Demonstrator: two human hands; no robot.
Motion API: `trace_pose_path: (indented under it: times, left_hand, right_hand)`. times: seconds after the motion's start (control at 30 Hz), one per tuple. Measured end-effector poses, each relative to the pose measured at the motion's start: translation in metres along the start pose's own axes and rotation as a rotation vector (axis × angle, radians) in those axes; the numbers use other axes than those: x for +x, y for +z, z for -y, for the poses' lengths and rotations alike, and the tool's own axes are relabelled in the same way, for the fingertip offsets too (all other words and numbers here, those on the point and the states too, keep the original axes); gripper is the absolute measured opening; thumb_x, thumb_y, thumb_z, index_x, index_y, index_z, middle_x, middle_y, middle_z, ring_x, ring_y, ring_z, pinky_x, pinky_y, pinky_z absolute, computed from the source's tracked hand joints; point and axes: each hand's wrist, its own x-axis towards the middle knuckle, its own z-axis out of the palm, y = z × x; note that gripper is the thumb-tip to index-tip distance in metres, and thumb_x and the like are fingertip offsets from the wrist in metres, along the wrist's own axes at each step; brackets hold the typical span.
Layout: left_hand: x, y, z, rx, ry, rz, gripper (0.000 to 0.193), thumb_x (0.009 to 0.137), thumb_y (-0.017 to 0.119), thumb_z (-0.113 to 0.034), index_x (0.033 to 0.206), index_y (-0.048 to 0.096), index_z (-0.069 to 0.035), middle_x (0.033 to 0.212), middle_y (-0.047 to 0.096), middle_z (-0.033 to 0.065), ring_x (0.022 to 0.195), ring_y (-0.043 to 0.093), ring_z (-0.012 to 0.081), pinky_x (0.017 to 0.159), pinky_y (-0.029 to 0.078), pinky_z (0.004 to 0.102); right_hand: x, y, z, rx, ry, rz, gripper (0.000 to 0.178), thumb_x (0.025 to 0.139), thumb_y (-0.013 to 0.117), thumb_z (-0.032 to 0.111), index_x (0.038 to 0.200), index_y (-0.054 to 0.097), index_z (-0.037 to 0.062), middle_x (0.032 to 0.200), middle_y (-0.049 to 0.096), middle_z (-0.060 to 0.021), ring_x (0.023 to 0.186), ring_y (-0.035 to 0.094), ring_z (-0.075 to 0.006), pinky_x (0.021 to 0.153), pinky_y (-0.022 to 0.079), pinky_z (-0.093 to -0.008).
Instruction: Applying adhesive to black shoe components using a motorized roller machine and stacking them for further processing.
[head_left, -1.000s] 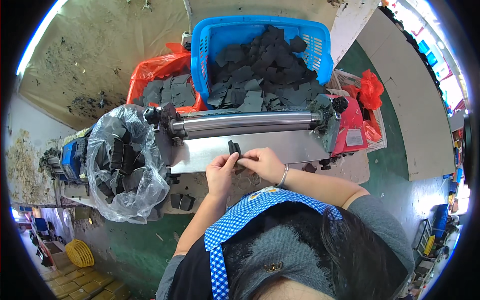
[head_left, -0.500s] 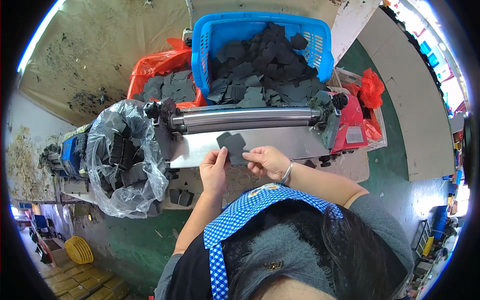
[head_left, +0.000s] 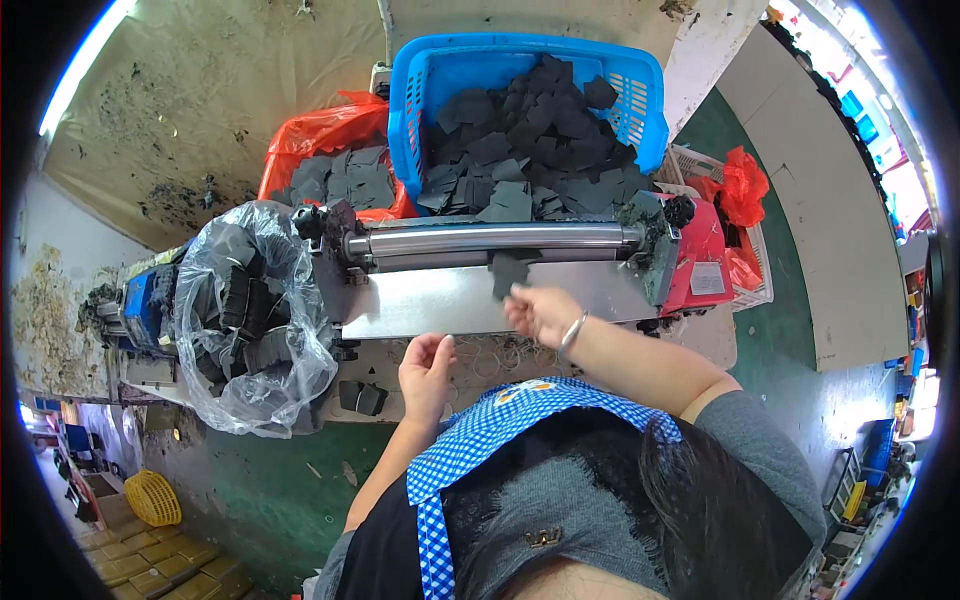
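My right hand [head_left: 540, 316], with a silver bangle at the wrist, pinches the near edge of a thin dark grey sheet piece [head_left: 508, 276]. The piece lies over the shiny metal plate [head_left: 420, 300], its far edge up against the metal roller [head_left: 490, 238] of the machine. Whether that edge has gone under the roller, I cannot make out. By the front edge of the plate, my left hand [head_left: 428, 368] is closed, its fingers curled toward the thumb and nothing showing in them.
Behind the roller stands a blue basket [head_left: 400, 120] heaped with dark pieces. More lie in a red bag [head_left: 300, 135] beside it. A clear plastic bag [head_left: 205, 385] of dark pieces hangs at left. A red machine housing [head_left: 700, 250] bounds the roller at right.
The dark piece has moved from between both hands forward and right to the roller, in my right hand. My left hand has let go and drawn back toward me.
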Motion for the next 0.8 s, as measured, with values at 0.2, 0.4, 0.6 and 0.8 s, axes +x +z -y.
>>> trace_pose_path:
  times: [0.2, 0.4, 0.6, 0.8]
  left_hand:
    - [-0.020, -0.032, 0.027, 0.058, -0.123, 0.004, 0.013, 0.088, 0.060, -0.013, 0.087, 0.058, 0.000, 0.074, 0.060, 0.0027, 0.065, 0.056, 0.0071, 0.062, 0.047, 0.0198]
    - [-0.035, -0.055, 0.046, 0.115, -0.204, -0.030, 0.014, 0.087, 0.060, -0.012, 0.086, 0.057, 0.001, 0.072, 0.060, 0.0032, 0.064, 0.058, 0.0086, 0.060, 0.048, 0.0213]
    - [-0.054, -0.076, 0.059, 0.204, -0.238, -0.156, 0.013, 0.086, 0.061, -0.012, 0.084, 0.058, 0.001, 0.070, 0.061, 0.0032, 0.062, 0.058, 0.0087, 0.058, 0.047, 0.0211]
    - [-0.063, -0.104, 0.085, 0.295, -0.258, -0.232, 0.013, 0.084, 0.064, -0.010, 0.084, 0.058, 0.001, 0.069, 0.060, 0.0021, 0.059, 0.056, 0.0074, 0.055, 0.046, 0.0201]
  right_hand:
    - [-0.038, 0.028, 0.004, -0.343, -0.031, 0.102, 0.025, 0.093, 0.050, 0.024, 0.086, 0.055, 0.0006, 0.072, 0.061, -0.0079, 0.057, 0.059, -0.0152, 0.049, 0.048, -0.0254]
    - [0.003, 0.000, 0.022, -0.156, -0.107, -0.161, 0.026, 0.092, 0.051, 0.024, 0.085, 0.056, -0.0006, 0.073, 0.063, -0.0098, 0.058, 0.062, -0.0160, 0.048, 0.050, -0.0253]
    - [-0.025, 0.021, 0.102, -0.816, -0.255, 0.171, 0.023, 0.086, 0.061, 0.024, 0.082, 0.059, 0.0021, 0.069, 0.065, -0.0095, 0.051, 0.062, -0.0142, 0.045, 0.050, -0.0232]
    - [0.049, -0.010, 0.202, -2.604, -1.481, 0.250, 0.059, 0.072, 0.061, 0.017, 0.127, 0.041, 0.0064, 0.127, 0.047, -0.0129, 0.116, 0.047, -0.0235, 0.076, 0.045, -0.0319]
